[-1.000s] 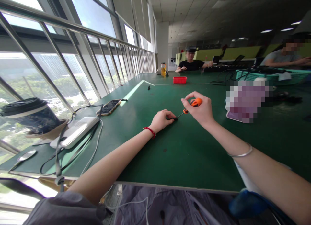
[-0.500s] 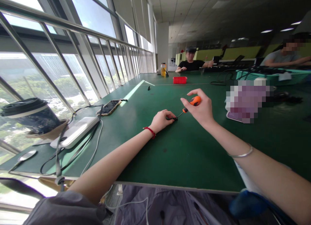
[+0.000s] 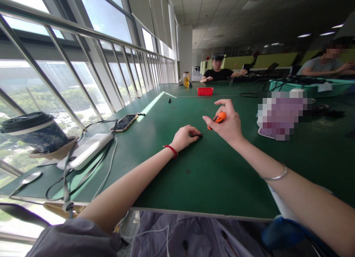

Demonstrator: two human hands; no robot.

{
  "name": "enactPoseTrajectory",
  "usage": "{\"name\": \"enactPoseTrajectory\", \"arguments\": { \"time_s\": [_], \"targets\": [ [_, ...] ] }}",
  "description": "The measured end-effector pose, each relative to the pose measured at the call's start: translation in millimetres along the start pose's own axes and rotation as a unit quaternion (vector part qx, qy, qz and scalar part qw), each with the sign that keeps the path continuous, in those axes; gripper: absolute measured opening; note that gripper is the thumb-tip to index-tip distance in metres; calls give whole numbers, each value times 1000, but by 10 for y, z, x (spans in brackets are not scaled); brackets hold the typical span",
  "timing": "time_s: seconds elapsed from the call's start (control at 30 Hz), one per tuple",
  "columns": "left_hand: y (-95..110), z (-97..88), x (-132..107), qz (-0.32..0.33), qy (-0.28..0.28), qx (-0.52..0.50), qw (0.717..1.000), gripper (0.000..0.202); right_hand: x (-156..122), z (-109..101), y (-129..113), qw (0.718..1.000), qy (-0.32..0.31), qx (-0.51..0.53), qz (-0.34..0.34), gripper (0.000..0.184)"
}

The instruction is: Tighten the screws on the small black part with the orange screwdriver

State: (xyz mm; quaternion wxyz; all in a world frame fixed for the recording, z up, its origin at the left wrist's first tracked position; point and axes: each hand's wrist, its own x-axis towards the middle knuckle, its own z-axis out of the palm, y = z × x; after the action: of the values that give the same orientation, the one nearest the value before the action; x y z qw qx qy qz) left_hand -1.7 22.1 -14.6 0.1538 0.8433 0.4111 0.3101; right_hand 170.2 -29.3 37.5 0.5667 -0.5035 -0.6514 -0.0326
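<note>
My left hand [image 3: 185, 136], with a red cord at its wrist, is closed on a small black part [image 3: 198, 135] and keeps it against the green table. Most of that part is hidden by the fingers. A screwdriver [image 3: 220, 118] with an orange and black handle leans up to the right, its thin shaft's tip at the black part. Around the handle is my right hand [image 3: 230, 124], gripping it with the thumb and rear fingers while the index finger is raised off it.
A phone [image 3: 126, 122], a white power bank [image 3: 88, 151] with cables, and a cup [image 3: 36, 133] are along the left. Farther off stand a small black piece [image 3: 170, 100], a red tray [image 3: 205, 91] and a jar [image 3: 186, 80]. A teal basket [image 3: 310, 88] sits right; two people sit beyond.
My right hand has turned and shifted slightly, with its fingers in a new position on the screwdriver; the handle has tipped a little lower and left. My left hand stays put.
</note>
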Motion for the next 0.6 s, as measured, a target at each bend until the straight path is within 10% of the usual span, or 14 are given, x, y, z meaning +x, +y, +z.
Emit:
{"name": "enactPoseTrajectory", "arguments": {
  "time_s": [0.27, 0.47, 0.6],
  "targets": [
    [8, -1, 1, -3, 2, -4, 1000, 17, -7, -9, -5, 999, -27, 17, 11, 14],
    [-9, 5, 3, -3, 0, -8, 1000, 18, -6, 14, 31, 999, -8, 37, -11, 51],
    [-3, 2, 3, -2, -1, -7, 1000, 18, -13, -6, -33, 1000, 12, -26, 5, 42]
  ]
}}
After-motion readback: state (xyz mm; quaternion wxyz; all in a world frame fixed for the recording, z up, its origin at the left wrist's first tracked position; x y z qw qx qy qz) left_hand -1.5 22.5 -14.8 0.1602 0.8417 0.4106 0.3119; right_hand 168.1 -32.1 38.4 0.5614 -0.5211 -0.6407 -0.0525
